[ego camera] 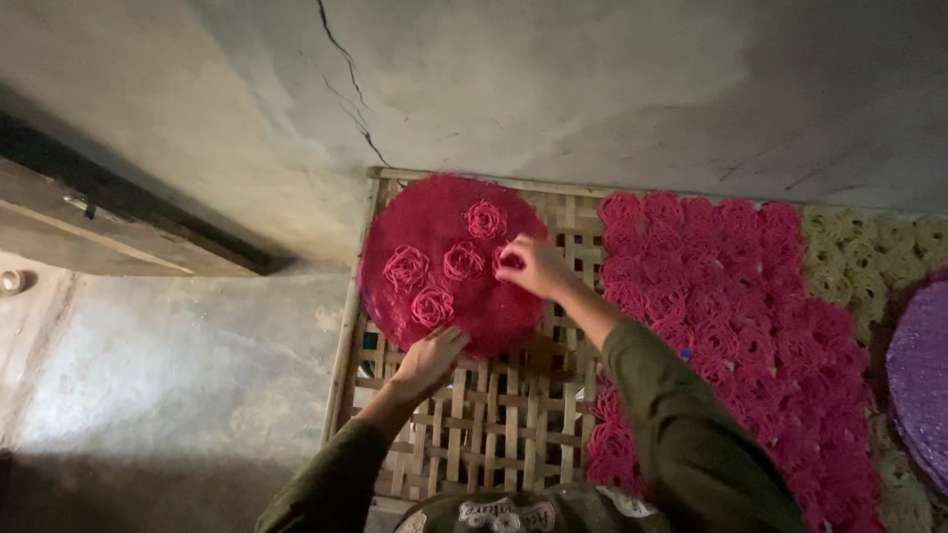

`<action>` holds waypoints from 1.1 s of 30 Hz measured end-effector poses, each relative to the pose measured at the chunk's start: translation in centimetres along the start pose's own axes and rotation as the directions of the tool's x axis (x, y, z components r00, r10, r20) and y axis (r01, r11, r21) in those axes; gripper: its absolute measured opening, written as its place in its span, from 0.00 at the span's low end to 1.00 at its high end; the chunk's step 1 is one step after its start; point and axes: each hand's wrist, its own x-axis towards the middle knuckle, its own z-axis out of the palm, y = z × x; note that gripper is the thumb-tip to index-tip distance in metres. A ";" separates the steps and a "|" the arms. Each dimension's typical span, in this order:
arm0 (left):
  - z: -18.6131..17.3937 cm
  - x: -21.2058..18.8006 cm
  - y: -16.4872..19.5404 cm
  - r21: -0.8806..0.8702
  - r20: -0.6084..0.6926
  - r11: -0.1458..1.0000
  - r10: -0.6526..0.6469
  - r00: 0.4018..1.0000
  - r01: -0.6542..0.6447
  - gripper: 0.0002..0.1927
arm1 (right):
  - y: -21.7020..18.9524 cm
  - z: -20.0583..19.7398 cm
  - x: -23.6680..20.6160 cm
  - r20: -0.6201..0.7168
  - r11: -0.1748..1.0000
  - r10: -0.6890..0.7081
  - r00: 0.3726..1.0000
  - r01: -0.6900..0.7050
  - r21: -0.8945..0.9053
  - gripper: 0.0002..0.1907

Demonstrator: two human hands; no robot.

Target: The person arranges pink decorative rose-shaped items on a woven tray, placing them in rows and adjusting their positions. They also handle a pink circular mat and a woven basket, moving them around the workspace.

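round red mesh disc (449, 227), noodle rosettes (407, 266), bamboo lattice (494, 415)

Your left hand (432, 357) steadies a round red tray (434, 222) with a fine, matt mesh look; your right hand (531, 265) pinches a stringy pink noodle coil (506, 261) (rough, tangled strands); beneath lies a woven bamboo rack (494, 415), dry and splintery; the concrete wall (553, 89) is cracked and dull.

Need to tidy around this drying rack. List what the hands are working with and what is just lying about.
In use: round red tray, red noodle rosettes on it, left hand, right hand, woven bamboo rack.
Lying about: spread red rosettes, yellow rosettes, purple round tray.
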 end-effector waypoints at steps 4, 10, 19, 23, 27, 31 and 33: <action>0.9 0.0 -0.3 -0.059 0.014 0.998 0.015 1.000 -0.014 0.19 | -1.9 3.8 -0.1 -0.233 0.805 -0.378 0.896 0.194 -0.561 0.17; -1.3 1.9 0.4 -0.055 0.364 0.996 -0.044 0.930 0.069 0.20 | 0.7 2.5 1.9 -0.164 0.920 0.296 0.941 -0.234 0.314 0.12; -4.6 16.4 -6.3 -0.221 -0.046 0.850 -0.498 0.866 0.477 0.24 | 10.0 -6.8 4.7 -0.087 0.405 0.458 0.885 -0.120 0.907 0.17; -1.6 20.0 -8.0 0.009 -0.129 0.821 -0.565 0.815 0.571 0.29 | 9.6 -6.6 5.0 -0.430 0.898 0.423 0.797 -0.432 0.084 0.16; -0.4 20.8 -8.7 0.040 -0.217 0.848 -0.509 0.833 0.529 0.19 | 8.7 -6.7 4.4 -0.632 0.883 0.058 0.773 -0.335 -0.329 0.19; -0.9 21.7 -6.5 -0.301 -0.103 0.825 -0.527 0.844 0.478 0.24 | 6.5 -3.9 3.7 -0.500 0.965 0.254 0.828 -0.254 0.070 0.10; -1.1 21.8 -3.9 -0.540 -0.120 0.768 -0.475 0.872 0.344 0.25 | 5.5 -1.6 2.9 -0.036 0.697 0.408 0.912 -0.286 0.657 0.14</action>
